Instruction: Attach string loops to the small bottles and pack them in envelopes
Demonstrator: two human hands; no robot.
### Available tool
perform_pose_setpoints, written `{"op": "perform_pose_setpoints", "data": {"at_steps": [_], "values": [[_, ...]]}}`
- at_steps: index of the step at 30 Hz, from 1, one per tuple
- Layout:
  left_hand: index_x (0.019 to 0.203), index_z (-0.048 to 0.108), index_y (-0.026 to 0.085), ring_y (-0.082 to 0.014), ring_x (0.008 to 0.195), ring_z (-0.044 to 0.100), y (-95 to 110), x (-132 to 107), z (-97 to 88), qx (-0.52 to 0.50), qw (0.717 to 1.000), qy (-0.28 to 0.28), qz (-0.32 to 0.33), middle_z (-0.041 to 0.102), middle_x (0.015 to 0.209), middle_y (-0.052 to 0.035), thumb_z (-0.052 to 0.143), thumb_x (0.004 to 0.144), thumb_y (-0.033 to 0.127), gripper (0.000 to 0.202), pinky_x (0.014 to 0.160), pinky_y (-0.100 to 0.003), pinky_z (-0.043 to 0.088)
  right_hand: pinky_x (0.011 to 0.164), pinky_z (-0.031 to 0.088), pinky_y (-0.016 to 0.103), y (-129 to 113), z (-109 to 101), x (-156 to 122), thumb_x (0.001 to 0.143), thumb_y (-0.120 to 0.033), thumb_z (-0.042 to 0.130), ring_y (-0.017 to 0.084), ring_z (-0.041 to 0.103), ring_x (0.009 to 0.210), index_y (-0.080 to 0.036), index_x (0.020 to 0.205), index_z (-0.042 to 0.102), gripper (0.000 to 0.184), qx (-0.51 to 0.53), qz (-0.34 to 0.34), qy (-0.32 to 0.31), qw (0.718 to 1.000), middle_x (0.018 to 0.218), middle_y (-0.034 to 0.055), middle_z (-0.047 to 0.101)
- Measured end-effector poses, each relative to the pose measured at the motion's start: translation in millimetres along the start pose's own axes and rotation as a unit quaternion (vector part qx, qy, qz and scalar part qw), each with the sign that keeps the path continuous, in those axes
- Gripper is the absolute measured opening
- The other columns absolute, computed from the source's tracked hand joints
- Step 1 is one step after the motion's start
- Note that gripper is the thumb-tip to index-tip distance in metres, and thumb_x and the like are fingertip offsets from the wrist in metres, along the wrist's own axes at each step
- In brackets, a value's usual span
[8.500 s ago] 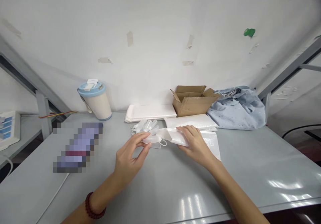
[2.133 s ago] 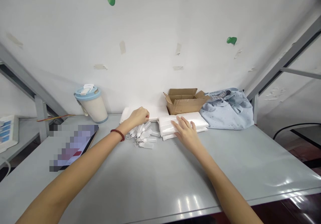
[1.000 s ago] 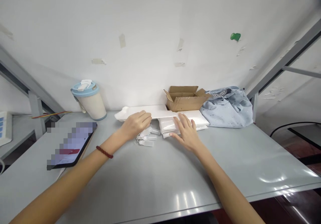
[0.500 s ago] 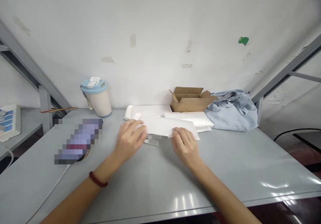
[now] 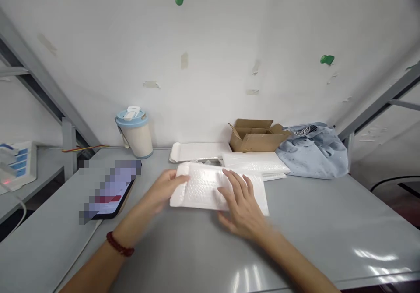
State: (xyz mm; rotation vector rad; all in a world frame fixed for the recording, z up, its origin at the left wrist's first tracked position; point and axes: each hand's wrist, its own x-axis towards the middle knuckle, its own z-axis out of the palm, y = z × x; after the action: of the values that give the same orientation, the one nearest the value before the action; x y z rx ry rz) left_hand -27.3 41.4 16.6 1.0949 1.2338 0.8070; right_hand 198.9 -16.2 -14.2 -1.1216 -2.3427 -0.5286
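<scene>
A white bubble mailer (image 5: 203,192) lies crosswise in front of me, its bumpy side up. My left hand (image 5: 166,190) grips its left end, thumb on top and the other fingers underneath. Over the mailer's right half is my right hand (image 5: 241,205), fingers spread and the tips on or just above its surface; contact is hard to tell. Just behind lie more white mailers (image 5: 256,164), with another white mailer (image 5: 201,151) by the wall.
An open cardboard box (image 5: 259,140) and a light blue cloth (image 5: 311,153) sit at the back right. Left of me are a cream tumbler (image 5: 135,139) with a blue lid and a phone (image 5: 114,188) on a white cable. The grey table (image 5: 183,258) meets the wall.
The mailer now shows its bubbled face instead of a smooth one and has come nearer to me. My left hand has shifted to its left end. The small clear pieces beneath are hidden now.
</scene>
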Motion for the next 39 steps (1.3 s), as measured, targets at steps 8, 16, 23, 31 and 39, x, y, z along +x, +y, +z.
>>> {"op": "perform_pose_setpoints", "data": {"at_steps": [8,16,23,31,39], "values": [[0.067,0.061,0.015,-0.0146,0.06,0.054,-22.3,-11.0,33.4,0.058,0.982,-0.176,0.033,0.06,0.062,0.0005,0.061,0.075,0.03,0.017,0.057,-0.025,0.04,0.099,0.019,0.064,-8.5,-1.9,-0.4,0.061,-0.036,0.058,0.041,0.027,0.129,-0.013,0.134,0.026,0.082,0.083,0.009,-0.116,0.99,0.137,0.0262,0.031],[0.068,0.062,0.015,-0.014,0.06,0.052,-27.0,-9.0,33.9,0.044,0.978,-0.204,0.017,0.058,0.062,0.0008,0.06,0.077,0.032,0.019,0.057,-0.025,0.039,0.096,0.024,0.06,-6.9,-5.9,-2.8,0.061,-0.033,0.058,0.037,0.037,0.114,-0.014,0.129,0.031,0.075,0.102,-0.006,-0.077,0.992,0.121,0.0198,0.04],[0.063,0.058,0.017,-0.0137,0.05,0.052,-24.6,-6.7,30.9,0.079,0.98,-0.183,0.025,0.055,0.053,0.0019,0.062,0.076,0.037,0.025,0.049,-0.024,0.04,0.088,0.039,0.048,0.9,-12.8,-1.9,0.062,-0.021,0.057,0.034,0.041,0.109,-0.013,0.126,0.037,0.067,0.126,0.021,-0.091,0.988,0.121,0.0186,0.043],[0.059,0.051,0.019,-0.0127,0.043,0.049,-18.9,3.8,13.9,0.188,0.979,-0.059,0.058,0.055,0.051,0.0024,0.052,0.081,0.05,0.038,0.043,-0.025,0.037,0.085,0.044,0.044,17.2,-14.4,-3.1,0.067,-0.018,0.056,0.03,0.049,0.105,-0.014,0.122,0.042,0.057,0.122,0.058,-0.1,0.986,0.118,0.0161,0.052],[0.09,0.056,0.019,-0.0194,0.056,0.055,-34.4,15.1,13.0,0.375,0.913,0.073,0.142,0.053,0.054,0.0039,0.051,0.081,0.047,0.03,0.053,-0.027,0.037,0.086,0.047,0.043,34.9,-15.0,-7.3,0.071,-0.018,0.056,0.029,0.052,0.106,-0.018,0.122,0.042,0.053,0.131,0.122,-0.072,0.981,0.119,0.0141,0.052]]}}
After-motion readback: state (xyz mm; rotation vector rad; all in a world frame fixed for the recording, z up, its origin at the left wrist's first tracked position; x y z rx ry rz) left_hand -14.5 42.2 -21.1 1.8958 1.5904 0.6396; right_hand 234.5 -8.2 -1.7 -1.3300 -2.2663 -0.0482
